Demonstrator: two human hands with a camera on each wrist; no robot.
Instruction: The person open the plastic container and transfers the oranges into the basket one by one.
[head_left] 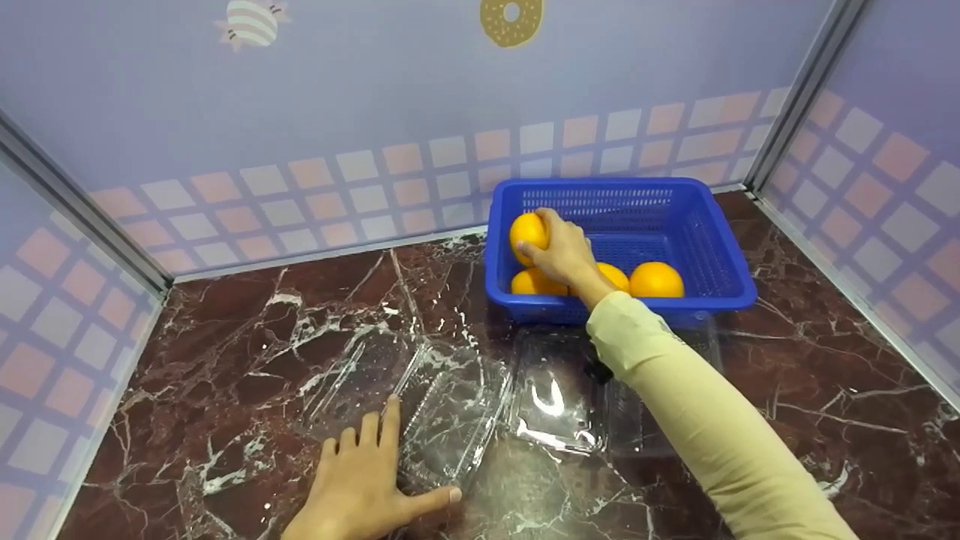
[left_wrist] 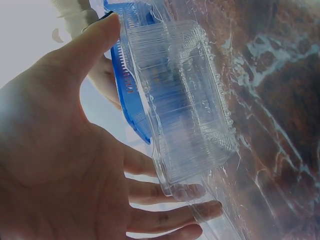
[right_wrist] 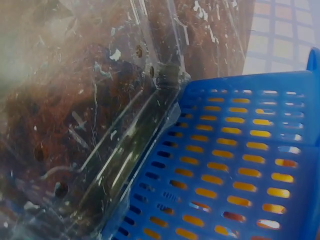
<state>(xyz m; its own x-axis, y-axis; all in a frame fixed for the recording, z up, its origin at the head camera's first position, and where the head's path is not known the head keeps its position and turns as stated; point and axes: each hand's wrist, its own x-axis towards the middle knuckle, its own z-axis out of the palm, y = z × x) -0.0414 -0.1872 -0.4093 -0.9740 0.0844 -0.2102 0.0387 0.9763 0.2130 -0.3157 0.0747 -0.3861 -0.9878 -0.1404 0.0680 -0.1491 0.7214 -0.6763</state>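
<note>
In the head view my right hand grips an orange at the left end of a blue plastic basket. Other oranges lie along the near side of the basket, partly hidden by the arm and rim. The right wrist view shows the basket's slotted wall but not the hand. My left hand is spread with straight fingers at the left side of a clear plastic clamshell box. In the left wrist view the box stands between the extended thumb and fingers; some fingertips show through its clear edge.
A second clear box lies to the right, in front of the basket and partly under the right forearm. Everything stands on a dark red marbled tabletop. Lilac panels with a checked border enclose the back and both sides.
</note>
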